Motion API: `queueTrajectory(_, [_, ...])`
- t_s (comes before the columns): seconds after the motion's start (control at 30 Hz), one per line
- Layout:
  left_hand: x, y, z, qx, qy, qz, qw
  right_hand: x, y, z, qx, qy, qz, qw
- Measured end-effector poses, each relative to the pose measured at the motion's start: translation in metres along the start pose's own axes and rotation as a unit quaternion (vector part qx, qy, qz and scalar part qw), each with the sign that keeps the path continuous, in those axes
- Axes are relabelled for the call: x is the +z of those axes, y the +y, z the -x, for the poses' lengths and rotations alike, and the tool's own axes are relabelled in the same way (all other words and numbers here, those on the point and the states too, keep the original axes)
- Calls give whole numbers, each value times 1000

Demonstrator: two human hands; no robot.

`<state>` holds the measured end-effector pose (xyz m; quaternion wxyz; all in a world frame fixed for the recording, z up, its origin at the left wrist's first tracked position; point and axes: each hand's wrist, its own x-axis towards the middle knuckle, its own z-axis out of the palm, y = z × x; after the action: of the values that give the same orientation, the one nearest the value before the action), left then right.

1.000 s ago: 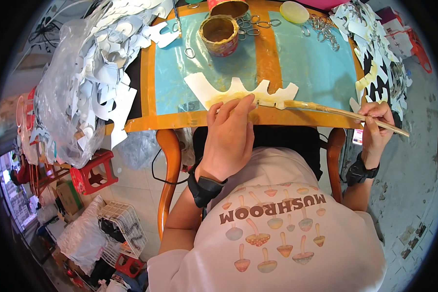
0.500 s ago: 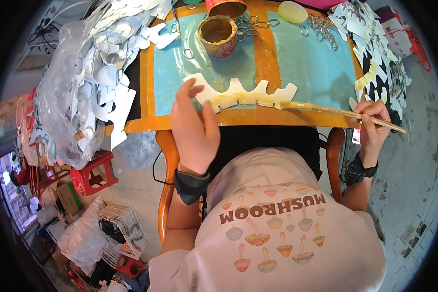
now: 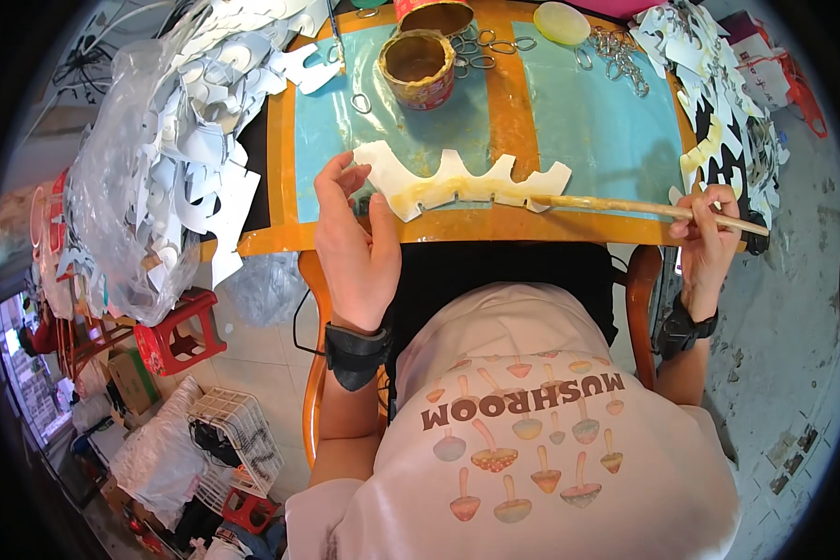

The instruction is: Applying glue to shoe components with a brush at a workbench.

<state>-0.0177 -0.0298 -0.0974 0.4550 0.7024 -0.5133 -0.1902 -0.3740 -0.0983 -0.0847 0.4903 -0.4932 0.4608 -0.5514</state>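
A white scalloped cut piece lies near the table's front edge, with yellowish glue smeared along its lower notched side. At its left end is my left hand, fingers loosely bent and thumb apart, the fingertips by the piece's edge. My right hand grips a long wooden glue brush by its handle. The brush's glue-coated tip rests on the right part of the piece. Beyond the piece stands a glue can with a crusted rim and brownish contents.
White cut pieces are heaped at left beside clear plastic, and another pile rises at right. Metal rings, a pale green lid and a second red can sit at the back. A red stool stands lower left.
My left hand has shifted slightly left, away from the piece's middle. The right hand's grip has changed a little, and the brush handle now lies flatter.
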Motion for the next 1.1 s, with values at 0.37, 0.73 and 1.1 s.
queueTrajectory(0.37, [-3, -2, -1, 3, 0, -9, 1000, 1, 1, -2, 14, 31, 20, 999])
queueTrajectory(0.73, [-5, 6, -1, -55, -14, 25, 998, -2, -7, -4, -42, 16, 75, 996])
queueTrajectory(1.1, [-6, -6, -2, -13, -12, 4, 1000, -12, -9, -5, -89, -15, 75, 993])
